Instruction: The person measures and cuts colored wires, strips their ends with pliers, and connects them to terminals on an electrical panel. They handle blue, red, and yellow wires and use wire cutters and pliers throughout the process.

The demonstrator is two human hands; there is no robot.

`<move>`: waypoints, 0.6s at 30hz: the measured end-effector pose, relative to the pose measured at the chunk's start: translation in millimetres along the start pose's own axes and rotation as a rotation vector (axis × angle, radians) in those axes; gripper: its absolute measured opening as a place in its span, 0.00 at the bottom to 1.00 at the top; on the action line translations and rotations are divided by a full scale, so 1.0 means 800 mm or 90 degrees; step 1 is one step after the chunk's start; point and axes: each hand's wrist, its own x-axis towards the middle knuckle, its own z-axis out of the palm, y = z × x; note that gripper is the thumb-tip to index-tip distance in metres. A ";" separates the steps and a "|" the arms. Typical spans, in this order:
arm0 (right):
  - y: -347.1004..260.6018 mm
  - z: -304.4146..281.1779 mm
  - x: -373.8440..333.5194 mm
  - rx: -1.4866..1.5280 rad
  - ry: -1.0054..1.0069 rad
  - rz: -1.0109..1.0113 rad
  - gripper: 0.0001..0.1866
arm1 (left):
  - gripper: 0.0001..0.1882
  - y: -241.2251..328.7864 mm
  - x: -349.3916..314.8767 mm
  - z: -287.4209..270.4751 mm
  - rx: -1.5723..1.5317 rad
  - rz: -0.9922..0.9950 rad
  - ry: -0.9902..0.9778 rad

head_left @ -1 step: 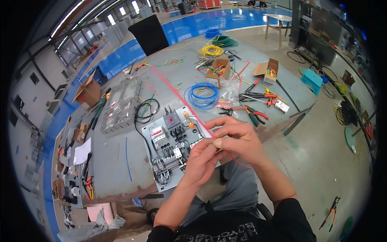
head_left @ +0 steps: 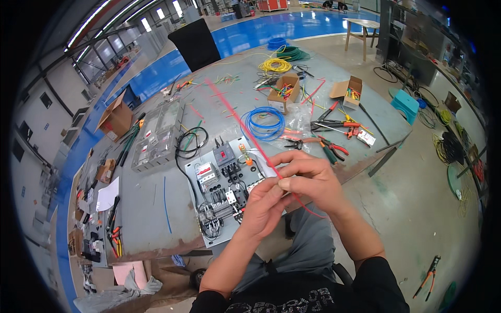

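Left hand (head_left: 261,208) and right hand (head_left: 314,182) met fingertip to fingertip, both pinching one red strip (head_left: 255,144) between thumb and fingers; exact finger contact on the underside was hidden. Strip position: in the air above the tabletop's (head_left: 140,208) near edge, long run toward 11 o'clock from the hands, short tail toward 4 o'clock.

Handling (judged): very light, springy rather than stiff, perhaps slick, liable to kink if bent sharply. Best hold: a light pinch close to the spot being worked, since the long free end would sway.

Appearance: slender, bright red, nearly straight on the long run, far end blurred; tail thin and curved. Flat or tubular, could not tell.

Outward: panel (head_left: 223,235) at 9 o'clock, pliers (head_left: 330,151) at 2, blue coil (head_left: 271,136) between 11 and 12.
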 end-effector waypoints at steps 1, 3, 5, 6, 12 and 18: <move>-0.002 -0.002 0.001 -0.003 -0.010 0.005 0.08 | 0.13 0.000 0.002 0.004 -0.017 -0.002 -0.004; -0.011 -0.009 0.000 -0.024 -0.017 0.019 0.07 | 0.12 -0.006 0.007 0.009 -0.065 -0.016 -0.021; -0.015 -0.015 -0.002 -0.014 -0.024 0.059 0.07 | 0.11 -0.008 0.011 0.006 -0.083 -0.041 -0.072; -0.016 -0.017 -0.004 -0.008 -0.027 0.080 0.06 | 0.10 -0.010 0.013 0.002 -0.093 -0.054 -0.096; -0.014 -0.041 -0.008 0.025 -0.094 0.064 0.07 | 0.08 -0.026 0.022 -0.005 -0.115 -0.089 -0.137; 0.001 -0.066 0.013 -0.204 -0.166 -0.134 0.11 | 0.08 -0.019 0.022 -0.009 -0.137 -0.091 -0.069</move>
